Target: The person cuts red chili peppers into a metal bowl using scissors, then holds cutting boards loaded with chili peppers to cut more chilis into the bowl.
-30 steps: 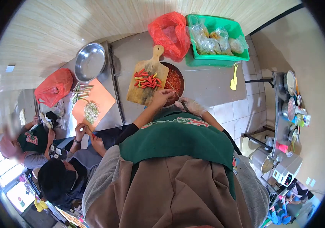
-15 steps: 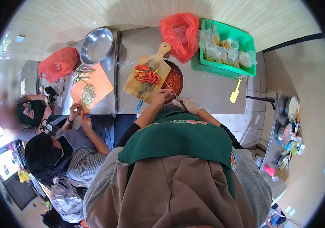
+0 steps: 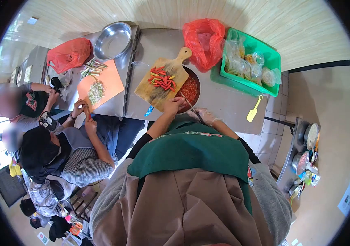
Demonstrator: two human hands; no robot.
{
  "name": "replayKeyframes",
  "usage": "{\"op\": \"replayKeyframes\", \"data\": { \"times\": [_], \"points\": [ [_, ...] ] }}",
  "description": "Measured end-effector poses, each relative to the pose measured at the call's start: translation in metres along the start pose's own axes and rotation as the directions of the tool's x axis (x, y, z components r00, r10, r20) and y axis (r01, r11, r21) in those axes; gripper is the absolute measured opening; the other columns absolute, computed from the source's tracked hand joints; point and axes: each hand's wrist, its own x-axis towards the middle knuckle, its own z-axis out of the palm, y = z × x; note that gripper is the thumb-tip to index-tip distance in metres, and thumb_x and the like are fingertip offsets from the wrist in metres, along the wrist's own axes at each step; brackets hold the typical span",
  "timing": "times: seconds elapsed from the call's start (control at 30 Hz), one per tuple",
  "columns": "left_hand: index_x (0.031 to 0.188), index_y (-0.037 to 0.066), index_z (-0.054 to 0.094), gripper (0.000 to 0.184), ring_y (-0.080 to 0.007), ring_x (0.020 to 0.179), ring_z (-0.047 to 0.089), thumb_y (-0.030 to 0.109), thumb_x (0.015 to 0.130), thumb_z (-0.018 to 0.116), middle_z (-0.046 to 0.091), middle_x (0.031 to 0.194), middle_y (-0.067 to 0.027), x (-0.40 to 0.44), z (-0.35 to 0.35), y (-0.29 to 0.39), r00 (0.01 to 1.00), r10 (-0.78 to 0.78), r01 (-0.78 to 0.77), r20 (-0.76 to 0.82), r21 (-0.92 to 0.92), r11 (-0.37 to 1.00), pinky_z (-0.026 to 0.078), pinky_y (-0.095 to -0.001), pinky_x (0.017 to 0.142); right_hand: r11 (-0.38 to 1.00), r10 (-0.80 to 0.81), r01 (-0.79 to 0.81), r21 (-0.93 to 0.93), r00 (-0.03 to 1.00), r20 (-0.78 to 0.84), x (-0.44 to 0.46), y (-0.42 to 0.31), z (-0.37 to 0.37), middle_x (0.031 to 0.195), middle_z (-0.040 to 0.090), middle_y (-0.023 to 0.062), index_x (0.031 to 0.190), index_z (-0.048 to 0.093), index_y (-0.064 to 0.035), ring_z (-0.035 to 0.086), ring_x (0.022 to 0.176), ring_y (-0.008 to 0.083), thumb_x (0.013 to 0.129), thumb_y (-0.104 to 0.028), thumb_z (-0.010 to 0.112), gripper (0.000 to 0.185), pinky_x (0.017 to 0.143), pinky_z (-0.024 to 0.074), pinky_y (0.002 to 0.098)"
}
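Observation:
A wooden chopping board (image 3: 171,65) bears a pile of whole red chilies (image 3: 162,78). Partly under its right side, a round bowl (image 3: 199,91) holds chopped red chili (image 3: 189,89). My left hand (image 3: 174,105) is bare, its fingers pinched together at the board's lower right corner, over the bowl's edge; whatever is between them is too small to make out. In a clear plastic glove, my right hand (image 3: 206,116) grips a knife (image 3: 192,107) by its dark handle. The thin blade slants up and left over the bowl, close to my left fingertips.
A red plastic bag (image 3: 201,49) and a green crate (image 3: 276,61) with bagged food stand at the back. A yellow spatula (image 3: 254,110) lies at the right. On the left, a co-worker's hands (image 3: 85,115) work beside an orange cutting mat (image 3: 112,80); a steel basin (image 3: 111,41) stands behind.
The view has shifted slightly, so the table things appear a little further right. My hands keep nearly the same position over the bowl, with the knife still in my right hand.

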Motion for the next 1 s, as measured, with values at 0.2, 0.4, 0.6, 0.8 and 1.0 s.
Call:
{"op": "replayKeyframes", "data": {
  "times": [0.2, 0.4, 0.6, 0.8, 1.0],
  "points": [
    [0.101, -0.004, 0.060, 0.020, -0.0178, 0.081, 0.064, 0.009, 0.087, 0.063, 0.064, 0.092, -0.0080, 0.000, 0.003, -0.007, 1.000, 0.009, -0.010, -0.012, -0.028, 1.000, 0.055, -0.0287, 0.076, 0.993, 0.113, -0.109, -0.034, 0.986, 0.126, 0.006, -0.006, -0.006, 0.096, 0.066, 0.0159, 0.108, 0.063, -0.0062, 0.061, 0.091, 0.0262, 0.086, -0.057, 0.052, 0.057, 0.084, 0.0458, 0.0365],
    [0.102, -0.005, 0.060, 0.020, -0.0186, 0.084, 0.064, 0.008, 0.087, 0.062, 0.064, 0.092, -0.0081, 0.003, 0.001, -0.011, 0.999, 0.041, -0.040, 0.013, -0.068, 0.997, 0.055, -0.0300, 0.079, 0.996, 0.075, -0.072, -0.050, 0.996, 0.050, -0.001, 0.000, -0.004, 0.092, 0.065, 0.0133, 0.106, 0.063, -0.0062, 0.060, 0.086, 0.0209, 0.088, -0.055, 0.051, 0.053, 0.080, 0.0457, 0.0349],
    [0.102, -0.001, 0.061, 0.019, -0.0153, 0.081, 0.064, 0.011, 0.087, 0.064, 0.065, 0.091, -0.0059, 0.000, 0.006, -0.009, 0.999, -0.009, 0.010, -0.031, 0.018, 1.000, 0.055, -0.0269, 0.072, 0.999, 0.039, -0.036, -0.034, 0.995, 0.089, 0.002, 0.008, -0.007, 0.095, 0.066, 0.0150, 0.106, 0.063, -0.0062, 0.061, 0.089, 0.0242, 0.088, -0.055, 0.050, 0.053, 0.081, 0.0459, 0.0363],
    [0.098, 0.001, 0.062, 0.018, -0.0130, 0.076, 0.063, 0.014, 0.086, 0.065, 0.065, 0.087, -0.0041, 0.003, 0.007, -0.012, 0.999, 0.019, -0.017, -0.039, 0.041, 0.999, 0.054, -0.0261, 0.066, 0.997, 0.073, -0.074, 0.001, 0.993, 0.090, 0.001, 0.015, -0.006, 0.093, 0.065, 0.0156, 0.107, 0.063, -0.0052, 0.061, 0.087, 0.0256, 0.087, -0.055, 0.052, 0.055, 0.081, 0.0459, 0.0360],
    [0.097, 0.002, 0.062, 0.015, -0.0132, 0.076, 0.063, 0.014, 0.087, 0.063, 0.065, 0.086, -0.0041, 0.010, 0.004, -0.018, 1.000, 0.004, -0.002, -0.023, 0.060, 0.998, 0.054, -0.0253, 0.065, 0.997, 0.081, -0.080, -0.010, 0.982, 0.171, 0.001, -0.004, -0.020, 0.090, 0.065, 0.0148, 0.103, 0.064, -0.0033, 0.060, 0.083, 0.0247, 0.085, -0.055, 0.054, 0.055, 0.078, 0.0458, 0.0362]
  ]
}}
